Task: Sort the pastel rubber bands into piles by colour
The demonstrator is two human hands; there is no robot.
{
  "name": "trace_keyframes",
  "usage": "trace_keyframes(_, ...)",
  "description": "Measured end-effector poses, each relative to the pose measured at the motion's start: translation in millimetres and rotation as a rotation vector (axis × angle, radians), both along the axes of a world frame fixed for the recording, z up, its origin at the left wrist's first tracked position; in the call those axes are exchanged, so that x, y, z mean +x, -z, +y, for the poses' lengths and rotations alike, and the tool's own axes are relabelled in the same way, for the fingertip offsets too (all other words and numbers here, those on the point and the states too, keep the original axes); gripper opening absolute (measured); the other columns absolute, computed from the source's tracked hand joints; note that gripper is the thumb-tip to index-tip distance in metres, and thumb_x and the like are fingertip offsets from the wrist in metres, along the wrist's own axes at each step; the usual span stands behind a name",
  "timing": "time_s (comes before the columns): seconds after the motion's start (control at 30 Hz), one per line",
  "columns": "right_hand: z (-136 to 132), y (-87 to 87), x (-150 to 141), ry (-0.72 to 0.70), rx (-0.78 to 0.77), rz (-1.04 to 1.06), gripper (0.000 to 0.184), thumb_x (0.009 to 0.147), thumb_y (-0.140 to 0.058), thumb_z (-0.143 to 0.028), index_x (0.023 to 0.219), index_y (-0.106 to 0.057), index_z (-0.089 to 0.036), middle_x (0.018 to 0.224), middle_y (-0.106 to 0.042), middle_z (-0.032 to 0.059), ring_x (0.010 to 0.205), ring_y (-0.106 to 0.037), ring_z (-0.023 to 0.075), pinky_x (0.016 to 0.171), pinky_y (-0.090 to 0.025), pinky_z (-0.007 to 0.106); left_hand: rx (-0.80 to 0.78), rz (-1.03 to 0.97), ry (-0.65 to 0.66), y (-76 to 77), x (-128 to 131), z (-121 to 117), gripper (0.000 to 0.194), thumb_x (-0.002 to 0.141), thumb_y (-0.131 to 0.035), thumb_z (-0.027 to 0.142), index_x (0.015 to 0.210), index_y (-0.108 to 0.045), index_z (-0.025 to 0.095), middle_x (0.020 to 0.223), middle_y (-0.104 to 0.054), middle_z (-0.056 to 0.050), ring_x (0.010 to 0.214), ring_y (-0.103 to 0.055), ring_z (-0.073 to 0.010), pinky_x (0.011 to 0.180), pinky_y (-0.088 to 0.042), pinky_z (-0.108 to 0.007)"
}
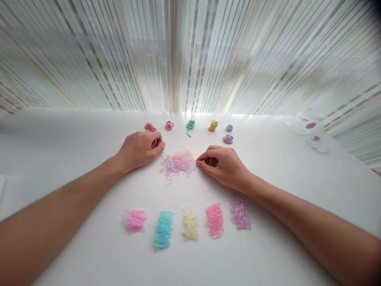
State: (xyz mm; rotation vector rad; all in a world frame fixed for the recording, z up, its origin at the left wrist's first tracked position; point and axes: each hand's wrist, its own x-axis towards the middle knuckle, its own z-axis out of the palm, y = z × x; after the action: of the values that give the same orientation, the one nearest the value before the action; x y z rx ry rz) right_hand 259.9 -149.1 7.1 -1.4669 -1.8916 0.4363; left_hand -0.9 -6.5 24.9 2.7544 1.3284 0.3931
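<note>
A loose pile of small rubber bands [178, 163], mixed in pale pink, lilac and bluish tones, lies between my two hands. At its right edge, the thumb and forefinger of my right hand [222, 165] pinch together on a rubber band at the pile's rim. My left hand [142, 149] rests on the table just left of and beyond the pile, closed with thumb and forefinger pressed together. Whatever its fingertips hold, if anything, is too small to make out. Nearer me sit sorted heaps of bands: pink [136, 220], turquoise [163, 230], cream [190, 224], coral pink [214, 220] and purple [240, 215].
Along the back of the white table [98, 254] stand small coiled bundles: red [150, 127], pink [169, 125], green [190, 125], yellow [213, 126], blue [229, 128] and purple [228, 139]. Clear plastic pieces [318, 143] lie at the right. A striped curtain [175, 55] hangs behind.
</note>
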Motion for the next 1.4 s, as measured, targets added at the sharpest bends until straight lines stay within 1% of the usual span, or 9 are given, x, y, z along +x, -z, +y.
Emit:
trace_keyframes(0.23, 1, 3.7, 3, 0.037, 0.003, -0.035, 0.014, 0.094, -0.07, -0.02, 0.088, -0.082, -0.018, 0.08, -0.073, 0.0042, 0.066, -0.06, 0.0151, 0.065, -0.046, 0.03, 0.005, -0.015, 0.007, 0.7, 0, 0, 0.029, 0.094, -0.053, 0.043, 0.077, -0.063, 0.023, 0.078, -0.074, -0.005, 0.071, -0.064, -0.0214, 0.065, -0.035, -0.034)
trace_keyframes(0.37, 1, 5.3, 10, 0.06, 0.031, -0.074, 0.012, 0.095, -0.068, -0.02, 0.089, -0.079, -0.019, 0.081, -0.072, 0.0047, 0.067, -0.06, 0.0165, 0.064, -0.045, 0.031, 0.009, -0.022, 0.021, 1.7, -1, 1, 0.03, 0.095, -0.053, 0.043, 0.077, -0.064, 0.023, 0.077, -0.074, -0.005, 0.072, -0.064, -0.0217, 0.064, -0.034, -0.035)
trace_keyframes(0.6, 4, 8.6, 24, 0.163, 0.086, -0.125, 0.014, 0.097, -0.066, -0.023, 0.088, -0.076, -0.018, 0.08, -0.071, 0.0056, 0.066, -0.058, 0.0178, 0.065, -0.044, 0.033, -0.021, -0.02, 0.0, 0.6, 0, -1, 0.027, 0.095, -0.055, 0.041, 0.077, -0.062, 0.023, 0.08, -0.074, -0.005, 0.073, -0.064, -0.0228, 0.066, -0.033, -0.035)
trace_keyframes(0.7, 2, 6.8, 23, 0.121, 0.089, -0.104, 0.014, 0.097, -0.065, -0.024, 0.089, -0.076, -0.019, 0.081, -0.07, 0.0051, 0.066, -0.058, 0.0172, 0.063, -0.044, 0.032, -0.033, -0.016, 0.003, -0.2, 1, -3, 0.025, 0.095, -0.055, 0.039, 0.077, -0.063, 0.022, 0.081, -0.075, -0.005, 0.073, -0.064, -0.023, 0.066, -0.033, -0.035)
trace_keyframes(0.83, -1, 2.9, 20, 0.027, 0.041, -0.073, 0.011, 0.093, -0.068, -0.024, 0.086, -0.076, -0.02, 0.08, -0.071, 0.0044, 0.067, -0.061, 0.0168, 0.061, -0.046, 0.031, -0.036, -0.015, 0.0, 0.2, 1, -2, 0.024, 0.094, -0.055, 0.038, 0.08, -0.067, 0.022, 0.082, -0.075, -0.005, 0.076, -0.065, -0.0235, 0.067, -0.034, -0.035)
trace_keyframes(0.97, -1, 1.9, 21, 0.027, 0.052, -0.081, 0.009, 0.09, -0.069, -0.023, 0.086, -0.077, -0.019, 0.078, -0.071, 0.0038, 0.066, -0.061, 0.0163, 0.063, -0.046, 0.031, -0.026, -0.024, 0.003, 2.0, 0, -1, 0.025, 0.094, -0.054, 0.04, 0.08, -0.066, 0.023, 0.081, -0.074, -0.005, 0.076, -0.065, -0.0235, 0.067, -0.034, -0.035)
trace_keyframes(1.17, 0, 3.3, 24, 0.006, 0.06, -0.101, 0.007, 0.084, -0.071, -0.02, 0.089, -0.076, -0.018, 0.083, -0.072, 0.0043, 0.072, -0.067, 0.018, 0.069, -0.051, 0.032, -0.009, -0.007, 0.011, 3.3, 0, 1, 0.028, 0.094, -0.052, 0.042, 0.079, -0.065, 0.022, 0.081, -0.074, -0.005, 0.075, -0.064, -0.023, 0.066, -0.033, -0.035)
trace_keyframes(1.27, 1, 2.9, 24, -0.008, 0.037, -0.105, 0.005, 0.086, -0.07, -0.019, 0.087, -0.075, -0.019, 0.083, -0.072, 0.0041, 0.072, -0.066, 0.018, 0.068, -0.05, 0.032, -0.005, -0.007, 0.007, 3.3, 0, 1, 0.028, 0.094, -0.052, 0.042, 0.078, -0.064, 0.022, 0.081, -0.074, -0.005, 0.075, -0.064, -0.0227, 0.066, -0.033, -0.035)
trace_keyframes(1.4, 1, 3.4, 24, -0.014, 0.021, -0.094, 0.009, 0.09, -0.067, -0.02, 0.085, -0.074, -0.02, 0.082, -0.07, 0.0041, 0.07, -0.063, 0.017, 0.063, -0.047, 0.031, -0.011, -0.014, 0.005, 3.9, 0, 1, 0.027, 0.093, -0.053, 0.042, 0.079, -0.064, 0.022, 0.081, -0.074, -0.005, 0.076, -0.065, -0.0228, 0.067, -0.033, -0.034)
